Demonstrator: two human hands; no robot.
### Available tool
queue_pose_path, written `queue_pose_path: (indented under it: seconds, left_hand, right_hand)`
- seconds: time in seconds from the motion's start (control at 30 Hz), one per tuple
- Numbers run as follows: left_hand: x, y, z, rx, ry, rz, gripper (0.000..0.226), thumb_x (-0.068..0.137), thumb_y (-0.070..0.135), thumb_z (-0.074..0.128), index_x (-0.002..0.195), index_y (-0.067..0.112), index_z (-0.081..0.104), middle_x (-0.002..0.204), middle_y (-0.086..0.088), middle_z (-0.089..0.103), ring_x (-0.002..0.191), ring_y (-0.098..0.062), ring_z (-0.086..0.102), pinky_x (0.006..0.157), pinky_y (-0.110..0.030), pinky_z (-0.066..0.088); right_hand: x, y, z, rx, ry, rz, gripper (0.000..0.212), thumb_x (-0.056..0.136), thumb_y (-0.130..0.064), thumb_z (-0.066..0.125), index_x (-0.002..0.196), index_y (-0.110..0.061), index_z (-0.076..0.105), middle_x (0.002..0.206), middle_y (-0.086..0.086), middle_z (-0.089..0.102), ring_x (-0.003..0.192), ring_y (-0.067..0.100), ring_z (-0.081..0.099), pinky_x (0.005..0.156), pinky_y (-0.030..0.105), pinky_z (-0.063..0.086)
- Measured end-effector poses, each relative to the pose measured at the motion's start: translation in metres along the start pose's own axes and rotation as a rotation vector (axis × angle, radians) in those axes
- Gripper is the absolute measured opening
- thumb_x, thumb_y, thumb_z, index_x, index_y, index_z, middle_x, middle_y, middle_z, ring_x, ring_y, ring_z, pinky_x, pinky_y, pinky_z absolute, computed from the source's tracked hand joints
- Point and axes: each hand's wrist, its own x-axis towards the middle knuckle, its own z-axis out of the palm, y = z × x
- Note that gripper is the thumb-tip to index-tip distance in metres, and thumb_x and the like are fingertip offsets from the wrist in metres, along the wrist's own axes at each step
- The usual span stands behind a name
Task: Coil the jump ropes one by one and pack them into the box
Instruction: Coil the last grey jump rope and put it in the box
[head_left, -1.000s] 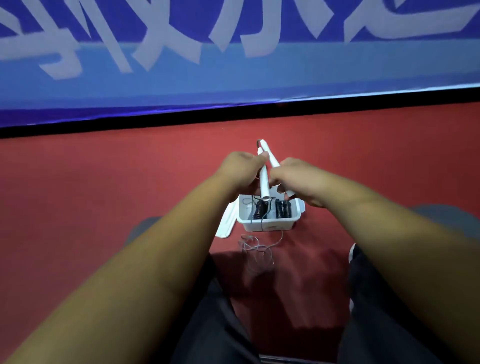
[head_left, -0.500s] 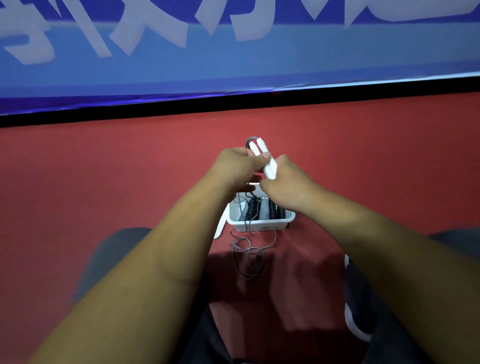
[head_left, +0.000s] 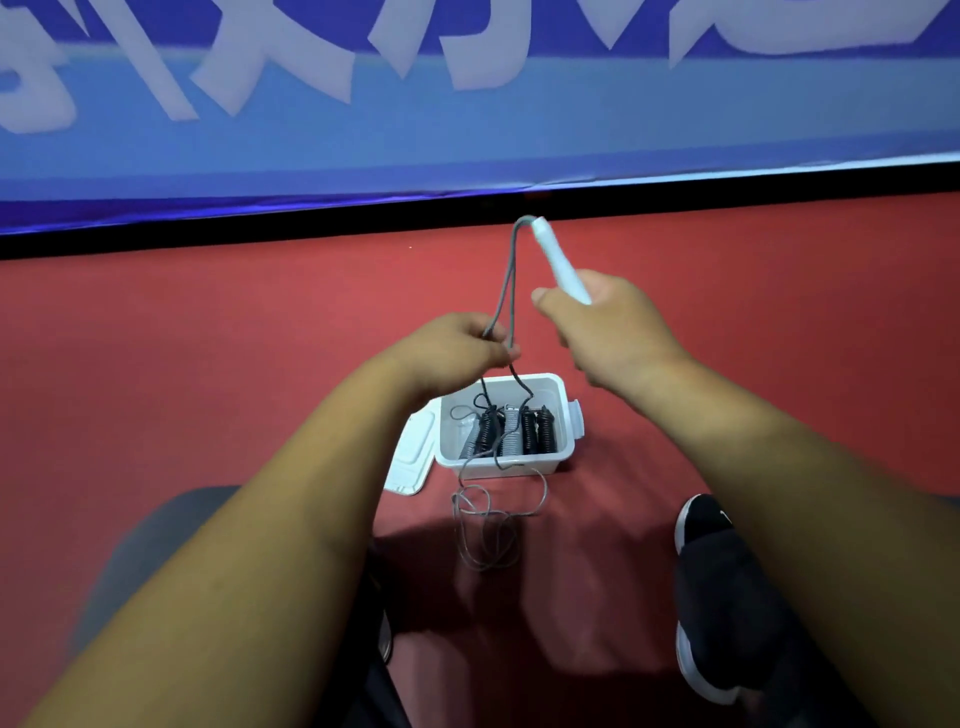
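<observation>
From the head view, we judge the step in hand to be the start of coiling one jump rope: the cord is gathered but not yet wound.

The right grip (head_left: 608, 327) is clenched around the lower part of the white handle (head_left: 558, 262), which points up and away toward the far edge of the floor (head_left: 208, 364). We cannot tell whether it holds one handle or two pressed together. Two strands of grey cord (head_left: 506, 270) leave the handle's top end, bend over and run down into the left grip (head_left: 457, 353), which pinches both strands between its fingertips, just beside and below the right grip.

Below the left grip the strands drop past the white box (head_left: 498, 465), which stands open on the floor, well short of the far edge, with its lid (head_left: 413, 457) lying against its left side. Several coiled ropes (head_left: 511, 434) are packed upright in a row inside. The rest of the cord lies as a loose tangle (head_left: 488, 525) on the floor, just in front of the box's near wall.

For the next move, we judge the left grip should wrap the doubled cord around the handle in close turns while the right grip holds it steady. The slack must feed up without snagging on the box rim or the ropes already packed.
</observation>
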Motion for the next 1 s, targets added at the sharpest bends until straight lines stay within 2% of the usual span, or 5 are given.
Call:
queue_pose_path:
  seconds: [0.1, 0.27, 0.47, 0.63, 1.0]
  left_hand:
    - [0.002, -0.005, 0.006, 0.054, -0.092, -0.067, 0.011, 0.103, 0.017, 0.063, 0.099, 0.007, 0.067, 0.099, -0.009, 0.08, 0.098, -0.024, 0.073, 0.098, -0.043, 0.057]
    - [-0.003, 0.013, 0.014, -0.309, -0.02, -0.125, 0.011, 0.113, 0.02, 0.045, 0.104, 0.015, 0.049, 0.098, -0.019, 0.079, 0.083, -0.032, 0.076, 0.068, -0.035, 0.057]
    - [-0.003, 0.037, 0.004, -0.813, 0.08, -0.043, 0.025, 0.113, 0.019, 0.042, 0.095, 0.009, 0.055, 0.095, -0.02, 0.078, 0.078, -0.026, 0.079, 0.074, -0.039, 0.065]
    - [0.008, 0.033, -0.01, -1.194, 0.188, -0.091, 0.017, 0.115, 0.015, 0.034, 0.116, 0.015, 0.05, 0.097, -0.023, 0.077, 0.087, -0.033, 0.079, 0.081, -0.045, 0.063]
    - [0.005, 0.036, -0.012, -0.905, -0.061, -0.021, 0.037, 0.105, 0.041, 0.039, 0.126, 0.016, 0.055, 0.135, -0.009, 0.07, 0.135, -0.03, 0.06, 0.11, -0.043, 0.043]
  right_hand:
    - [0.002, -0.001, -0.012, 0.175, 0.07, 0.015, 0.033, 0.089, -0.049, 0.064, 0.081, -0.018, 0.056, 0.064, -0.001, 0.051, 0.057, 0.021, 0.045, 0.058, 0.038, 0.039]
    - [0.008, 0.006, -0.019, 0.275, 0.101, 0.114, 0.016, 0.094, -0.031, 0.068, 0.084, -0.024, 0.058, 0.064, 0.003, 0.051, 0.047, 0.019, 0.043, 0.045, 0.026, 0.039]
    - [-0.001, 0.02, -0.004, 0.41, -0.267, 0.528, 0.005, 0.086, -0.013, 0.06, 0.089, -0.016, 0.062, 0.063, -0.004, 0.043, 0.046, 0.011, 0.033, 0.048, 0.023, 0.031]
    - [-0.002, 0.023, -0.001, 0.341, -0.383, 0.54, 0.031, 0.086, -0.021, 0.071, 0.115, -0.012, 0.078, 0.076, -0.002, 0.046, 0.046, 0.01, 0.03, 0.046, 0.022, 0.023]
    - [0.013, 0.001, -0.013, 0.884, -0.309, 0.425, 0.021, 0.105, -0.032, 0.058, 0.086, -0.022, 0.057, 0.067, -0.003, 0.047, 0.04, 0.007, 0.024, 0.04, 0.019, 0.02]
